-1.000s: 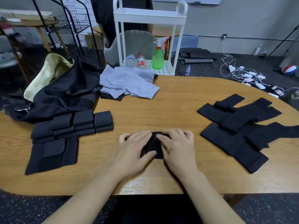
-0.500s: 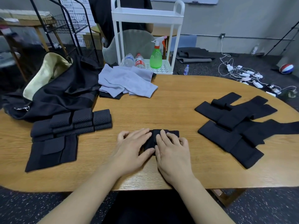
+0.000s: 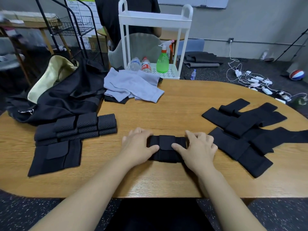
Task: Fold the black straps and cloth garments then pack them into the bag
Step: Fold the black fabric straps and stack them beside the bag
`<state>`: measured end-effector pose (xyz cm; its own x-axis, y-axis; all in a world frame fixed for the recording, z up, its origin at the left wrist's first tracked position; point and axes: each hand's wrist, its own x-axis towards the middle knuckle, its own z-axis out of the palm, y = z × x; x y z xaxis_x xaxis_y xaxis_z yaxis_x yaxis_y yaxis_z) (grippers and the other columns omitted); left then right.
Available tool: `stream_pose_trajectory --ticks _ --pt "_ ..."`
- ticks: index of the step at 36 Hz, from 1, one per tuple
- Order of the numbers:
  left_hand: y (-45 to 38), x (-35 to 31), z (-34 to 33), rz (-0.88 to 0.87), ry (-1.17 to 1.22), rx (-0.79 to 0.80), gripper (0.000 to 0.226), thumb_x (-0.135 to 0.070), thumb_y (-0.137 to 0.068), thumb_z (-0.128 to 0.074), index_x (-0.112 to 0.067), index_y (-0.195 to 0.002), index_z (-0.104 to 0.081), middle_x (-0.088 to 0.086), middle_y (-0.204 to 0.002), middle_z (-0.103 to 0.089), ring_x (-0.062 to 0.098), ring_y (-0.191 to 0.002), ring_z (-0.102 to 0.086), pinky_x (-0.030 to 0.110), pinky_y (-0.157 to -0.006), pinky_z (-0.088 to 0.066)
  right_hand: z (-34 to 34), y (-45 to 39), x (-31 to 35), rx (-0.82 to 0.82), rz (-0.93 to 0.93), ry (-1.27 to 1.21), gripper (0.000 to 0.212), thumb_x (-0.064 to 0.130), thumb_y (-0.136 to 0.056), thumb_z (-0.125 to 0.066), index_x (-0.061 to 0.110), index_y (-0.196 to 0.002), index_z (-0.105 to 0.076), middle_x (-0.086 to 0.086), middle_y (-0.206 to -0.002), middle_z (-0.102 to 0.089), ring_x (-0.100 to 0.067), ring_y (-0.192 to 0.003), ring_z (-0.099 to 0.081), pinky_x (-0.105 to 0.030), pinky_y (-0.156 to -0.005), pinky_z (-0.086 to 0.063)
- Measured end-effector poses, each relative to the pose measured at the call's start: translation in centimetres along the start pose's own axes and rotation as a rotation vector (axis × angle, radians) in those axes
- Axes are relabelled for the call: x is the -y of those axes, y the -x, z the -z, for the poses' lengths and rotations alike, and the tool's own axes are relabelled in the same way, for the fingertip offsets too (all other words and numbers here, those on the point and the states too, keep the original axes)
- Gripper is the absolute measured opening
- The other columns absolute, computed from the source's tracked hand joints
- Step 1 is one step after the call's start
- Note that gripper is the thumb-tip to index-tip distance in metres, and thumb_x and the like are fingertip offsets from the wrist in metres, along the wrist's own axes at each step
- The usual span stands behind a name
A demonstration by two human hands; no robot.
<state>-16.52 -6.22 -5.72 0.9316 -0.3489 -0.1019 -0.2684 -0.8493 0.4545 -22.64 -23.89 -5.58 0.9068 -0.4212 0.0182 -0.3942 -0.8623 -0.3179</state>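
A folded black strap (image 3: 166,148) lies on the wooden table (image 3: 166,114) in front of me. My left hand (image 3: 137,145) grips its left end, thumb on top. My right hand (image 3: 198,147) grips its right end the same way. Folded black straps (image 3: 76,126) sit stacked at the left, with a flat black piece (image 3: 55,157) below them. Unfolded black straps (image 3: 246,132) lie spread at the right. Grey cloth garments (image 3: 131,85) are heaped at the far side. The black bag (image 3: 63,95) with a pale lining lies open at the far left.
A white trolley (image 3: 155,19) with two water bottles (image 3: 141,65) and a green spray bottle (image 3: 162,61) stands behind the table. A person in black sits beyond it. Cables and chargers (image 3: 256,80) lie on the floor at right.
My hands have moved apart from the middle of the strap to its two ends, so the folded strap now shows between them.
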Motion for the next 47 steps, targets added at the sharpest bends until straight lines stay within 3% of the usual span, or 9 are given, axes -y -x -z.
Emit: stream_pose_trajectory --ticks 5,9,16,19,25,31,34,37,47 --pt "-0.7 -0.4 0.6 0.064 0.022 0.006 0.047 -0.051 -0.082 -0.070 -0.035 -0.122 -0.051 -0.009 -0.122 -0.051 0.015 -0.120 -0.044 0.037 -0.099 -0.031 0.5 -0.9 -0.1 0.084 0.011 0.061 0.063 0.074 -0.083 -0.050 0.029 -0.128 -0.051 0.000 -0.131 -0.041 -0.024 -0.124 -0.028 -0.039 -0.098 -0.024" --pt "-0.9 -0.8 0.7 0.064 0.099 -0.019 0.035 -0.044 -0.080 -0.075 -0.031 -0.098 -0.048 -0.015 -0.092 -0.058 0.009 -0.092 -0.055 0.033 -0.086 -0.031 0.5 -1.3 0.2 0.052 0.004 -0.034 0.047 0.066 -0.079 -0.063 0.026 -0.097 -0.046 0.007 -0.104 -0.052 -0.019 -0.107 -0.035 -0.037 -0.086 -0.025" --pt "0.1 -0.7 -0.1 0.066 0.264 -0.128 0.031 -0.033 -0.083 -0.075 -0.031 -0.099 -0.048 -0.012 -0.079 -0.060 0.006 -0.077 -0.057 0.037 -0.092 -0.043 -0.7 -0.6 0.6 -0.012 0.016 -0.214 0.038 0.050 -0.084 -0.068 0.030 -0.102 -0.041 0.016 -0.090 -0.054 -0.011 -0.097 -0.048 -0.032 -0.080 -0.018" --pt "1.0 -0.1 -0.1 0.076 0.377 -0.143 0.035 -0.028 -0.084 -0.075 -0.029 -0.104 -0.046 -0.011 -0.069 -0.055 0.007 -0.067 -0.054 0.039 -0.082 -0.052 -1.5 -0.3 0.8 -0.001 -0.019 -0.313 0.042 0.053 -0.079 -0.071 0.035 -0.101 -0.039 0.011 -0.096 -0.059 -0.016 -0.102 -0.050 -0.032 -0.070 -0.011" --pt "3.6 2.9 1.5 0.146 0.460 -0.200 0.041 -0.026 -0.084 -0.075 -0.030 -0.109 -0.043 0.000 -0.080 -0.066 0.013 -0.072 -0.061 0.032 -0.070 -0.051 -2.9 0.5 3.4 0.051 0.042 -0.447 0.046 0.054 -0.076 -0.073 0.037 -0.100 -0.037 0.008 -0.091 -0.065 -0.017 -0.097 -0.055 -0.033 -0.077 -0.018" --pt "6.9 6.8 3.9 0.188 0.303 -0.285 0.041 -0.029 -0.085 -0.074 -0.031 -0.108 -0.039 -0.005 -0.076 -0.061 0.008 -0.069 -0.057 0.023 -0.061 -0.041 -4.9 1.6 8.3 0.103 0.145 -0.443 0.047 0.057 -0.076 -0.072 0.039 -0.099 -0.036 0.009 -0.090 -0.065 -0.016 -0.096 -0.054 -0.033 -0.084 -0.022" --pt "8.0 8.7 4.8 0.216 0.248 -0.335 0.042 -0.031 -0.085 -0.074 -0.032 -0.107 -0.039 -0.007 -0.076 -0.061 0.006 -0.072 -0.057 0.027 -0.066 -0.045 -5.8 2.0 10.6 0.126 0.184 -0.461 0.047 0.055 -0.076 -0.073 0.037 -0.100 -0.037 0.008 -0.088 -0.064 -0.014 -0.094 -0.055 -0.034 -0.088 -0.025" --pt "8.1 10.2 5.7 0.256 0.271 -0.368 0.041 -0.029 -0.085 -0.074 -0.030 -0.108 -0.041 -0.008 -0.077 -0.060 0.009 -0.075 -0.058 0.035 -0.074 -0.050 -6.5 1.8 12.7 0.117 0.196 -0.475 0.048 0.058 -0.074 -0.073 0.037 -0.100 -0.037 0.009 -0.090 -0.066 -0.015 -0.093 -0.056 -0.033 -0.079 -0.022" --pt "6.9 11.9 6.2 0.243 0.148 -0.375 0.041 -0.031 -0.087 -0.072 -0.031 -0.103 -0.034 -0.012 -0.076 -0.057 0.013 -0.077 -0.060 0.037 -0.083 -0.048 -7.3 0.7 15.3 0.066 0.190 -0.413 0.051 0.058 -0.074 -0.074 0.036 -0.104 -0.038 0.008 -0.090 -0.064 -0.015 -0.093 -0.056 -0.033 -0.073 -0.017"
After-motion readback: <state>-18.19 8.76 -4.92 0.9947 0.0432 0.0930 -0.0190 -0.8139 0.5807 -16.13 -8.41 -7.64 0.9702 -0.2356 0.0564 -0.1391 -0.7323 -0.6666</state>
